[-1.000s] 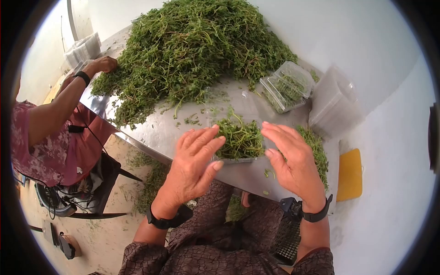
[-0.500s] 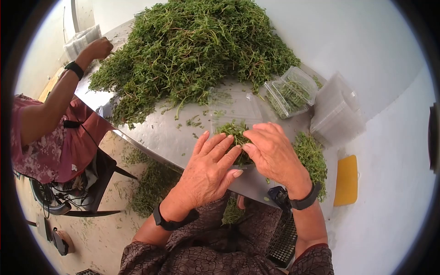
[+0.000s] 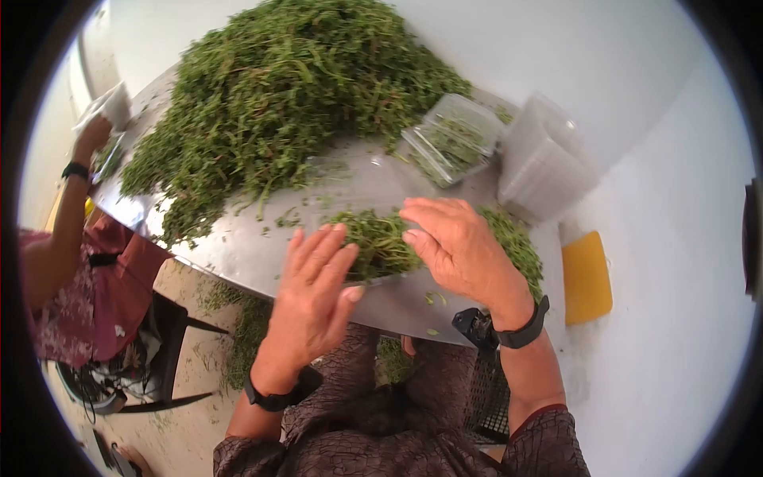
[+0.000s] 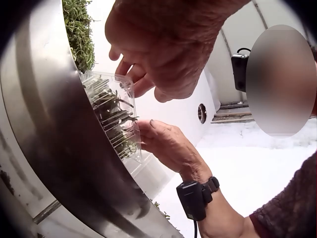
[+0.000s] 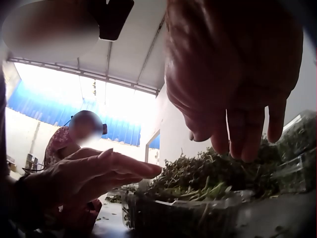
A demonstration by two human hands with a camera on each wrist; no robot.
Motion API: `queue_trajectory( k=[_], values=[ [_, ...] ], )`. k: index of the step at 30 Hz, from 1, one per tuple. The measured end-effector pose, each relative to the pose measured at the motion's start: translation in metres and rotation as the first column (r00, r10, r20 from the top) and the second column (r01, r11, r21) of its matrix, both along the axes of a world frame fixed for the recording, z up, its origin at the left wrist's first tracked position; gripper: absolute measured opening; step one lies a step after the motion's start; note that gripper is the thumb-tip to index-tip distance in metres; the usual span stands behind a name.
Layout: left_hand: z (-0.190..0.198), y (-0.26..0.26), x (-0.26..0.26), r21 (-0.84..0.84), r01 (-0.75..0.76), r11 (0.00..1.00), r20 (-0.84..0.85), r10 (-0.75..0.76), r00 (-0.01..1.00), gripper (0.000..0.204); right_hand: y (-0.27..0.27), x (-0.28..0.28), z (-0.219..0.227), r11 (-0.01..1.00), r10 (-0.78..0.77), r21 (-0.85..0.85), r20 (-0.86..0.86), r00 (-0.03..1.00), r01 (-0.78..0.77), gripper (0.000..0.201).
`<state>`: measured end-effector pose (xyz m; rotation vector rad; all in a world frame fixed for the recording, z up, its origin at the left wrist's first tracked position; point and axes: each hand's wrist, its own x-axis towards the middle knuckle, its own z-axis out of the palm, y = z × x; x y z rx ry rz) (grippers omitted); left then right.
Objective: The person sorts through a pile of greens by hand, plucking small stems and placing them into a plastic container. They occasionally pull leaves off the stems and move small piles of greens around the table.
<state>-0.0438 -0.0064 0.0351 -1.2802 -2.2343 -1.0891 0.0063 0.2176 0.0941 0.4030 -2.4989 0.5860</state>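
Note:
A clear plastic clamshell box (image 5: 171,210) filled with leafy green stems (image 3: 375,241) sits near the front edge of the metal table (image 3: 246,238). My left hand (image 3: 308,290) is at the box's left side, fingers straight and slightly spread, thumb apart. On the right side my right hand (image 3: 461,250) hovers with relaxed fingers over the edge of the greens. Neither hand grips anything. The left wrist view shows the box's ribbed side wall (image 4: 111,116) with stems behind it, and both hands close to its rim.
A large heap of greens (image 3: 278,103) covers the table's back. Behind right stand another filled clamshell (image 3: 453,143) and a stack of clear boxes (image 3: 544,163). Loose greens (image 3: 513,246) lie at the right, beside a yellow board (image 3: 586,278). Another person's arm (image 3: 67,191) is at left.
My hands came together over the greens in the box, the right one's fingers on them, then moved apart to its sides. The other person's hand moved away from the heap toward the left.

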Motion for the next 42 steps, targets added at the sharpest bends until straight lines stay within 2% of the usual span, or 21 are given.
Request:
queue_trajectory(
  k=[4,7,9,12,17,19,21,28,30,31,33,37,40,42],
  values=[
    [0.003,-0.007,0.009,0.128,0.030,0.991,-0.049,-0.024,0.999,0.033,0.027,0.032,0.021,0.993,-0.112,0.053,0.096,0.989,0.107,0.022],
    [0.000,-0.011,0.023,0.148,0.066,0.987,-0.080,-0.055,0.995,0.031,0.044,0.054,0.027,0.974,-0.224,0.003,0.161,0.961,0.226,0.024],
    [-0.002,-0.009,0.031,0.182,0.099,0.978,-0.097,-0.083,0.992,0.029,0.056,0.066,0.022,0.934,-0.356,0.068,0.238,0.903,0.350,0.025],
    [-0.005,-0.009,0.042,0.154,0.164,0.974,-0.094,-0.150,0.984,0.021,0.070,0.077,0.013,0.914,-0.405,0.148,0.327,0.854,0.377,0.028],
    [-0.009,-0.005,0.055,0.150,0.204,0.967,-0.048,-0.199,0.979,0.017,0.080,0.076,-0.013,0.902,-0.432,0.144,0.282,0.857,0.407,0.029],
    [-0.008,-0.004,0.058,0.119,0.237,0.964,-0.065,-0.231,0.971,0.025,0.078,0.070,-0.015,0.901,-0.434,0.149,0.277,0.858,0.407,0.027],
    [-0.008,-0.003,0.060,0.109,0.234,0.966,-0.064,-0.228,0.971,0.026,0.076,0.065,-0.015,0.877,-0.480,0.218,0.378,0.792,0.428,0.022],
    [-0.015,-0.002,0.061,0.104,0.269,0.958,-0.025,-0.267,0.963,0.025,0.084,0.063,-0.027,0.866,-0.477,0.324,0.303,0.825,0.381,0.021],
    [-0.019,-0.003,0.063,0.102,0.263,0.959,0.005,-0.265,0.964,0.024,0.083,0.068,-0.026,0.915,-0.391,0.216,0.260,0.883,0.341,0.020],
    [-0.020,-0.003,0.062,0.104,0.265,0.959,0.007,-0.267,0.964,0.024,0.080,0.068,-0.024,0.917,-0.386,0.215,0.271,0.882,0.335,0.020],
    [-0.019,-0.001,0.060,0.105,0.268,0.958,0.016,-0.271,0.963,0.023,0.076,0.068,-0.020,0.887,-0.458,0.240,0.333,0.824,0.395,0.019],
    [-0.017,0.003,0.060,0.104,0.285,0.953,-0.003,-0.286,0.958,0.026,0.081,0.058,-0.027,0.847,-0.512,0.337,0.309,0.801,0.412,0.019],
    [-0.017,0.001,0.059,0.101,0.278,0.955,0.002,-0.280,0.960,0.025,0.082,0.057,-0.025,0.862,-0.494,0.265,0.255,0.831,0.431,0.019],
    [-0.016,0.000,0.057,0.108,0.275,0.955,0.005,-0.277,0.961,0.024,0.080,0.059,-0.016,0.879,-0.476,0.090,0.246,0.844,0.469,0.017]
  ],
)
